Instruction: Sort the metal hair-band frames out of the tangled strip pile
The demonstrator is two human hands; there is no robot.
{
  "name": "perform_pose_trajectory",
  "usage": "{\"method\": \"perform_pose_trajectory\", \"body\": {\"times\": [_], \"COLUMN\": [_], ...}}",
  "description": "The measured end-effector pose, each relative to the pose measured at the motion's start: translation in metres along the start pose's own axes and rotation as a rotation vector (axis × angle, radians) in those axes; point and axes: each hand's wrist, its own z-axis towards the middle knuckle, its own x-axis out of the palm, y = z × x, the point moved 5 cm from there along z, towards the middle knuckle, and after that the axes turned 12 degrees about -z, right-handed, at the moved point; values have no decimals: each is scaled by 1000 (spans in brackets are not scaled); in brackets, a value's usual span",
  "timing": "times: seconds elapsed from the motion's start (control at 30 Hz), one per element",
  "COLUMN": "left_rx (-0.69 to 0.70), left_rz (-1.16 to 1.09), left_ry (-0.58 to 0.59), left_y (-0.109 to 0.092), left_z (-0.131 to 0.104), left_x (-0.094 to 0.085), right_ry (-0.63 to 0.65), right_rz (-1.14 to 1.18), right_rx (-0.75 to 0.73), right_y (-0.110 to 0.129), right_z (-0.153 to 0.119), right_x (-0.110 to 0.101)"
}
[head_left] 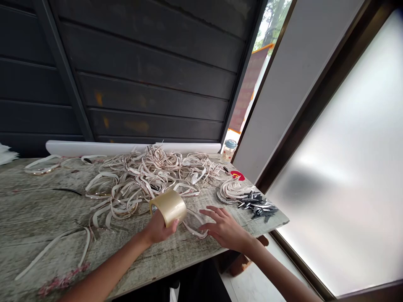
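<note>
My left hand (160,228) is closed around a wide roll of clear, yellowish packing tape (171,205), its thumb over the near edge of the roll. Just right of the roll, a looped whitish strip (195,230) lies near the table's front. Over its right end is my right hand (225,228), fingers spread apart, with the lower fingertips at the strip; whether they touch it I cannot tell. Behind both hands spreads a tangled heap of similar pale strips with shiny edges (135,180).
A bundle of curved strips (231,191) with black ends (258,205) lies at the table's right. Behind it are a red disc (237,175) and a lidded jar (229,150). A white roll (94,147) runs along the dark panelled wall. One strip (47,253) lies front left.
</note>
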Motion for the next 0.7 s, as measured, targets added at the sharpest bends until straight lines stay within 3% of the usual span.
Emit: {"method": "perform_pose_trajectory", "body": {"times": [0.13,0.33,0.5,0.6,0.7], "left_rx": [2,0,-11,-30,-8], "left_rz": [-11,-67,-111,-139,-114], "left_ry": [16,-9,-36,-43,-47], "left_y": [0,7,7,4,2], "left_z": [0,-1,-1,0,0], "left_x": [1,2,2,2,1], "right_ry": [-6,-37,-151,-213,-182], "right_rz": [0,29,42,33,10], "right_rx": [-37,87,176,190,164], "right_y": [2,-2,4,9,15], "right_z": [6,-8,-22,-27,-29], "right_x": [0,1,-7,-12,-12]}}
